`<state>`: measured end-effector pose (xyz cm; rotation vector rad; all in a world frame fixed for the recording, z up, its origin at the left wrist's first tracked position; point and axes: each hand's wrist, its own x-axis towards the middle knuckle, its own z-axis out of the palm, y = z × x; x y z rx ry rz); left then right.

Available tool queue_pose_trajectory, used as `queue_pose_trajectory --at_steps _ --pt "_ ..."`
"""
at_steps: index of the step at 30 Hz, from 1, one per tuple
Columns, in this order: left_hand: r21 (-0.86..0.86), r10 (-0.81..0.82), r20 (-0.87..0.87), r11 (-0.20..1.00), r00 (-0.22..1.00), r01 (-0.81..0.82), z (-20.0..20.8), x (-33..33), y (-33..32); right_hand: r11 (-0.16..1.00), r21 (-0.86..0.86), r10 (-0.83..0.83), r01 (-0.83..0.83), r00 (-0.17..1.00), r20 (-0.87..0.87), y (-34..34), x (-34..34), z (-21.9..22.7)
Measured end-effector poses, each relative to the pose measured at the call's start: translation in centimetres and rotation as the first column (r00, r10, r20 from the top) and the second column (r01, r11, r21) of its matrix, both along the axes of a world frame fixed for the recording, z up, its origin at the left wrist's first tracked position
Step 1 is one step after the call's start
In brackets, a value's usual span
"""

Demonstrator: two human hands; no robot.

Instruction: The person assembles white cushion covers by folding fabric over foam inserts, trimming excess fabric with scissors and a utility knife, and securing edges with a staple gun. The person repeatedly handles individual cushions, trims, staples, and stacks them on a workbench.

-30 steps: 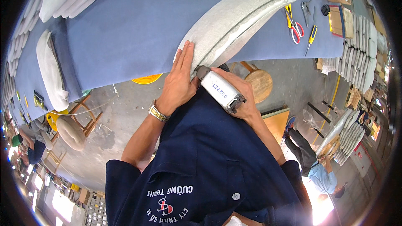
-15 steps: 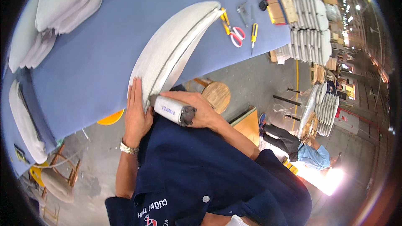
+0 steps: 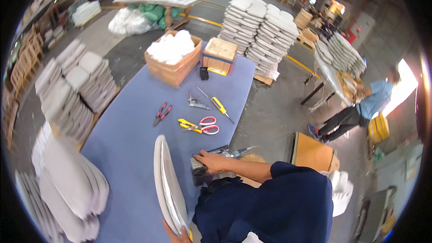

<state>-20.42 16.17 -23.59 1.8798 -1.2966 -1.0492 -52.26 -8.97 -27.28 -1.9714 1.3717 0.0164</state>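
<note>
My left hand (image 3: 176,235) grips the lower end of a pale grey upholstered cushion (image 3: 170,184), partly cut off by the bottom of the view. The cushion is tilted on the blue table, its long open seam facing right and showing white lining. My right hand (image 3: 212,161) is closed round a grey and black staple gun (image 3: 197,166) at the table's right edge, apart from the cushion. Above it lie yellow scissors (image 3: 198,126) with red-and-white handles, a yellow screwdriver (image 3: 220,107), red-handled pliers (image 3: 162,114) and a metal caliper-like tool (image 3: 196,101).
At the blue table's (image 3: 130,126) far end stand a cardboard box (image 3: 177,73) of white stuffing and a smaller box (image 3: 219,56). Several finished cushions (image 3: 72,180) pile on the left. Stacked cushions (image 3: 256,31) stand beyond. A person in blue (image 3: 375,99) works at another table, right.
The view has swung up and round. My right hand has carried the staple gun away from the cushion to the table's edge. My left hand still holds the cushion's near end.
</note>
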Motion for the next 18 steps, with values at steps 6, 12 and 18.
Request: queue_pose_trajectory --at_steps 6,12,18 --pt "0.304 0.178 -0.434 0.952 0.883 -0.042 -2.2 0.2 0.4 0.969 -0.236 -0.039 0.075 0.988 0.151 -5.7 2.2 -4.2" --pt "0.341 0.243 -0.401 0.934 0.883 -0.102 -0.1 -2.5 -5.5 0.970 -0.225 0.056 0.090 0.819 0.571 -11.2 4.0 -1.3" --pt "0.315 0.291 -0.358 0.932 0.887 -0.178 1.5 -3.7 -9.2 0.957 -0.209 0.287 -0.201 0.758 0.585 -15.9 4.3 -3.0"
